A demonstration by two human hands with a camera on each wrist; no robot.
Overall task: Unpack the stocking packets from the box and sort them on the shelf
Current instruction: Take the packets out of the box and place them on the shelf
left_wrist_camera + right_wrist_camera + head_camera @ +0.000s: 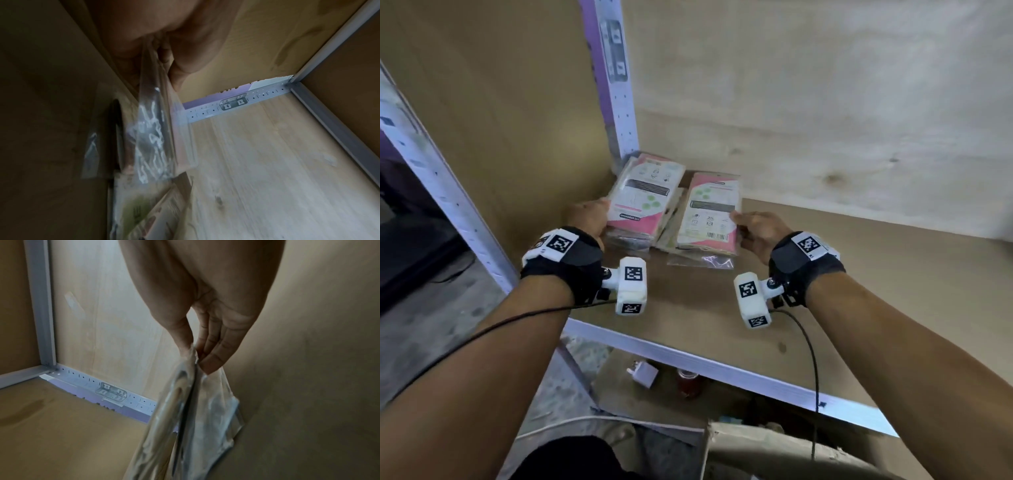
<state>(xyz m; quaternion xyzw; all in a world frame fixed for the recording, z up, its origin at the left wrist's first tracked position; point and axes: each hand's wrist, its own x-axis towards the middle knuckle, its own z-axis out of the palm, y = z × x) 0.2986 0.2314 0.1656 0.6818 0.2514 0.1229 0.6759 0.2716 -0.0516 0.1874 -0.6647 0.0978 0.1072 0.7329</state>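
while both stacks lie on shelf [825, 274]: left hand [589, 219] grips left packets [643, 202], right hand [760, 233] pinches right packets [709, 216]; light, slippery film, hold by edges.

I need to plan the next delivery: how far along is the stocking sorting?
Done: two stacks of stocking packets, the left stack and the right stack, lie in the shelf corner. In hand: the left hand and right hand grip their outer edges, squaring them. Left: unknown; the box's contents are not visible.

Packets [709, 212] glossy clear plastic over printed card; shelf [859, 274] matt board; upright [619, 102] painted metal.
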